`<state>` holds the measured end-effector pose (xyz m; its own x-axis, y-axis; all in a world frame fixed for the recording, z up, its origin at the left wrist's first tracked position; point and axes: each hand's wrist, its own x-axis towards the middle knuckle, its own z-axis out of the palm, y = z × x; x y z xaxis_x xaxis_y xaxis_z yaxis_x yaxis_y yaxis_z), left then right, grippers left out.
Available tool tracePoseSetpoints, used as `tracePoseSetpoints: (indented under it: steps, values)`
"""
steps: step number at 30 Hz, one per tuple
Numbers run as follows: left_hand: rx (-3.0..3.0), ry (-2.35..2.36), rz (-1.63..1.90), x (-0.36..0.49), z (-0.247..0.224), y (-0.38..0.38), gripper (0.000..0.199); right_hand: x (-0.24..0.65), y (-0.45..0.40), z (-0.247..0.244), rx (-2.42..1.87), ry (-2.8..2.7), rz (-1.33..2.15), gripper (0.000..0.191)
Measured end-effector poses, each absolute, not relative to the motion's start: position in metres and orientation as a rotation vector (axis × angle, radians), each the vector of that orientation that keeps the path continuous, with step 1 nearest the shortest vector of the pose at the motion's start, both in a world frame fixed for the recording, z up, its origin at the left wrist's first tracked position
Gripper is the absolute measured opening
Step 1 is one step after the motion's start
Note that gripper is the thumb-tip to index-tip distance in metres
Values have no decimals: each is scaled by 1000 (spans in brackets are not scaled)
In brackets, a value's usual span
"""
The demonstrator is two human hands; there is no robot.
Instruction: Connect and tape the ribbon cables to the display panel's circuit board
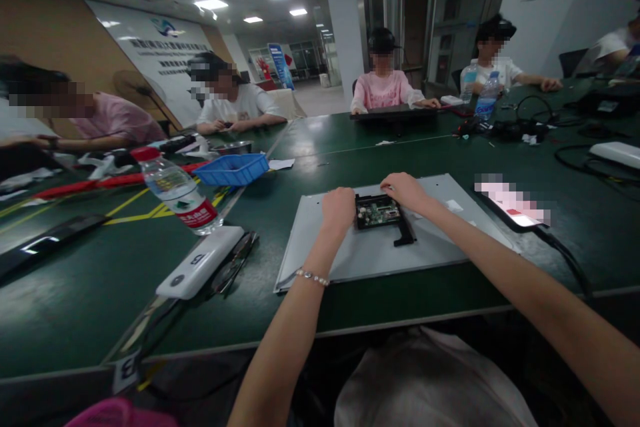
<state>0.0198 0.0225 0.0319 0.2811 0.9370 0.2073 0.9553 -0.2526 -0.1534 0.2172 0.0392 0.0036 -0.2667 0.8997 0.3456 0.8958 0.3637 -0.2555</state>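
Observation:
A black frame point(405, 232) with a green circuit board point(383, 212) in it lies on a pale grey panel point(320, 260) on the table. My left hand point(339, 205) is at the frame's left edge, its fingers curled and their tips hidden from view. My right hand point(404, 189) is at the frame's upper right corner, thumb and fingers pinched together on the edge. An arm of the black frame sticks out toward me at the lower right. Small white pieces point(454, 206) lie on the panel, right of the frame.
Left of the panel are a water bottle point(183, 197), a white power bank point(203, 261), glasses point(235, 263) and a blue tray point(234, 169). A lit phone point(513, 203) with a cable lies to the right. Several people sit around the green table point(340, 147).

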Motion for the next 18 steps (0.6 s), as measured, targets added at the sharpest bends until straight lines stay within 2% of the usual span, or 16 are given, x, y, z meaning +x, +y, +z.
tracePoseSetpoints:
  steps: [5,12,18]
  values:
    - [-2274,-1630,-77,5,40,27,30,250,40,10,-1526,-2115,-12,22]
    - [-2312,-1622,54,2,32,31,28,277,35,-16,-1598,-2185,77,28]
    - [-2349,-1712,-82,4,33,23,37,292,37,-17,-1508,-2200,141,34]
